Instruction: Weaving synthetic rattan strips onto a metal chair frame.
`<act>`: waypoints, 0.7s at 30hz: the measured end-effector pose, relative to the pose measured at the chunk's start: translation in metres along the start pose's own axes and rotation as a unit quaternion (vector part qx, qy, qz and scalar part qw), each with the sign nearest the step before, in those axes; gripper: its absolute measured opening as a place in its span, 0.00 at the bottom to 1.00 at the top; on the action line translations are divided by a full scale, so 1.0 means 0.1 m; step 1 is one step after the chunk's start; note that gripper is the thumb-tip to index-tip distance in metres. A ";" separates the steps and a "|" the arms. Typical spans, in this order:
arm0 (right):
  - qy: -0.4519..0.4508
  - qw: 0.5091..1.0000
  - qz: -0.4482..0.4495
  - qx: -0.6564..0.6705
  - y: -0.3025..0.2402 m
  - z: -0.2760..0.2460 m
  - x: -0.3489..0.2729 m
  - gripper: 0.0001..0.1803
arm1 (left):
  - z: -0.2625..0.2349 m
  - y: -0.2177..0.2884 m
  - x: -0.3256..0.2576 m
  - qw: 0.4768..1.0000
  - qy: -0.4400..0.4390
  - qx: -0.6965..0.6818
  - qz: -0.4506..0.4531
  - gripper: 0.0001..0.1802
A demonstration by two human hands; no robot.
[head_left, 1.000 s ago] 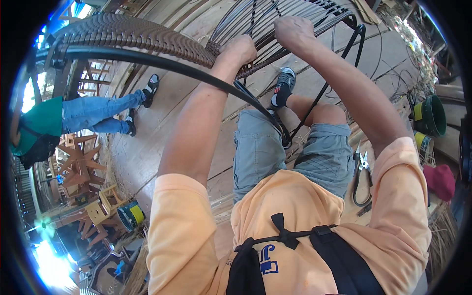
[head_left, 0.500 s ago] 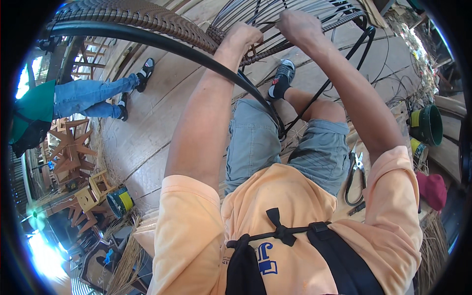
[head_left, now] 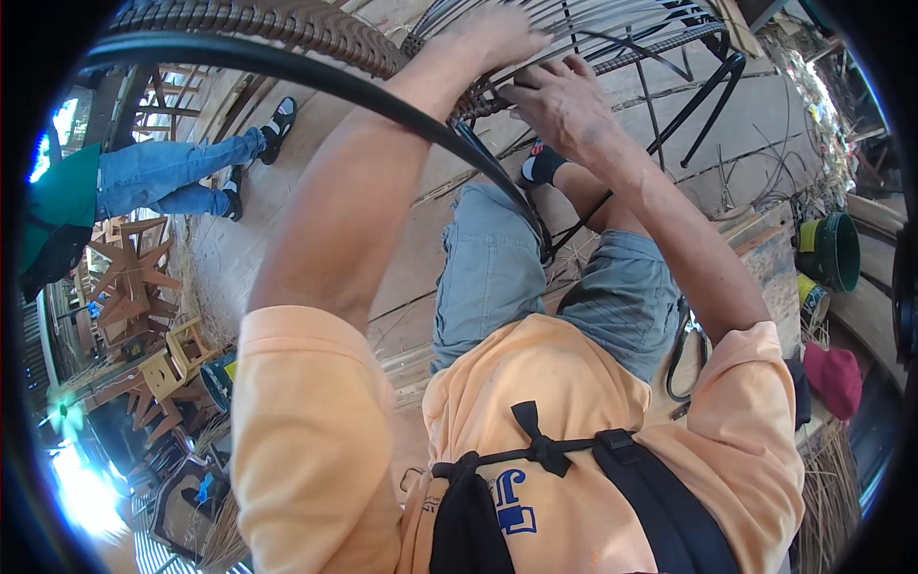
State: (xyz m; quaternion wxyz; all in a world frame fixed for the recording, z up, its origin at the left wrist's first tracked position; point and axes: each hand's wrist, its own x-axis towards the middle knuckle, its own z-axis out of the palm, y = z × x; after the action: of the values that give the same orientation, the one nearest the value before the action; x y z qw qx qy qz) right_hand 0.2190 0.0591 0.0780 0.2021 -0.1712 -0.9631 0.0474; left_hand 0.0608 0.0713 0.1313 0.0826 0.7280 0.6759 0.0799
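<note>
A black metal chair frame [head_left: 287, 65] arches over my knees, and a brown woven rattan band [head_left: 296, 24] runs along its upper rim. Thin rattan strands [head_left: 612, 21] fan across the frame at the top. My left hand [head_left: 497, 33] reaches up and lies over the strands where the band ends, fingers curled. Just below it, my right hand [head_left: 564, 103] pinches the end of the woven band against the black tube. Both hands sit close together, nearly touching.
A person in blue jeans [head_left: 167, 177] and a green top stands at the left on the plank floor. Wooden stools [head_left: 143, 287] are stacked lower left. At my right are a green bucket [head_left: 834, 251], a red cap [head_left: 834, 378] and shears [head_left: 684, 349].
My right hand has come down and leftward along the frame to meet the left hand at the band's end. The left hand stayed at the rim.
</note>
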 end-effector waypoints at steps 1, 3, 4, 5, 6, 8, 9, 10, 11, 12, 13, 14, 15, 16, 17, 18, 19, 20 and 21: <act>0.004 1.000 0.002 -0.002 0.01 0.02 0.00 0.15 | 0.01 -0.03 -0.01 0.991 -0.092 0.097 -0.020 0.30; 0.055 0.998 -0.022 -0.025 -0.01 0.05 0.01 0.14 | 0.07 -0.08 -0.04 0.992 -0.084 0.073 -0.053 0.29; 0.077 0.996 -0.044 -0.032 -0.03 0.06 0.01 0.14 | 0.09 -0.10 -0.05 0.992 -0.077 0.077 -0.058 0.29; 0.079 0.996 -0.042 -0.029 -0.05 0.07 0.02 0.14 | 0.11 -0.11 -0.04 0.993 -0.072 0.069 -0.060 0.28; 0.075 0.996 -0.040 -0.020 -0.06 0.07 0.02 0.14 | 0.13 -0.13 -0.04 0.994 -0.035 0.079 -0.071 0.28; 0.055 0.998 -0.034 -0.022 -0.06 0.08 0.03 0.14 | 0.16 -0.14 -0.02 0.991 0.015 0.085 -0.099 0.28; 0.071 0.996 -0.047 -0.022 -0.04 0.08 0.04 0.14 | 0.16 -0.13 -0.01 0.991 0.014 0.085 -0.100 0.28; 0.066 0.997 -0.038 -0.002 -0.02 0.08 0.05 0.13 | 0.17 -0.13 0.00 0.986 -0.028 0.115 -0.119 0.23; 0.053 0.998 -0.024 0.021 -0.01 0.08 0.06 0.12 | 0.18 -0.12 0.01 0.978 -0.068 0.145 -0.134 0.20; 0.030 0.999 -0.013 -0.005 0.02 0.07 0.08 0.15 | 0.17 -0.12 0.02 0.977 -0.074 0.142 -0.140 0.20; 0.015 1.000 -0.013 -0.001 0.02 0.07 0.09 0.15 | 0.18 -0.12 0.01 0.975 -0.082 0.159 -0.129 0.19; 0.025 1.000 -0.003 0.005 0.02 0.07 0.11 0.16 | 0.17 -0.13 0.03 0.972 -0.102 0.176 -0.113 0.19; 0.020 1.000 0.015 0.005 0.01 0.06 0.12 0.16 | 0.18 -0.14 0.02 0.974 -0.087 0.176 -0.117 0.17; 0.035 0.999 0.034 0.024 -0.02 0.06 0.14 0.17 | 0.19 -0.16 0.03 0.973 -0.078 0.176 -0.124 0.17; 0.046 0.998 0.034 0.021 -0.05 0.05 0.15 0.17 | 0.20 -0.16 0.02 0.972 -0.091 0.174 -0.129 0.17; 0.053 0.996 0.060 0.044 -0.07 0.05 0.17 0.16 | 0.21 -0.17 0.02 0.974 -0.087 0.169 -0.120 0.17; 0.069 0.992 0.082 0.070 -0.10 0.04 0.18 0.15 | 0.20 -0.17 0.02 0.975 -0.074 0.176 -0.111 0.16; 0.086 0.990 0.079 0.077 -0.11 0.03 0.19 0.15 | 0.21 -0.16 0.01 0.979 -0.046 0.180 -0.087 0.20; 0.066 0.991 0.087 0.080 -0.12 0.02 0.20 0.15 | 0.18 -0.15 0.02 0.981 -0.038 0.144 -0.121 0.19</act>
State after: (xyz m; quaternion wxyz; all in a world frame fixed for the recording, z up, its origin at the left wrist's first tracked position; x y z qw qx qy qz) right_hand 0.1972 0.0548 0.0854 0.2737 -0.2401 -0.9222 0.1302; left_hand 0.0506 0.0745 0.1109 0.0119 0.6480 0.7594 -0.0569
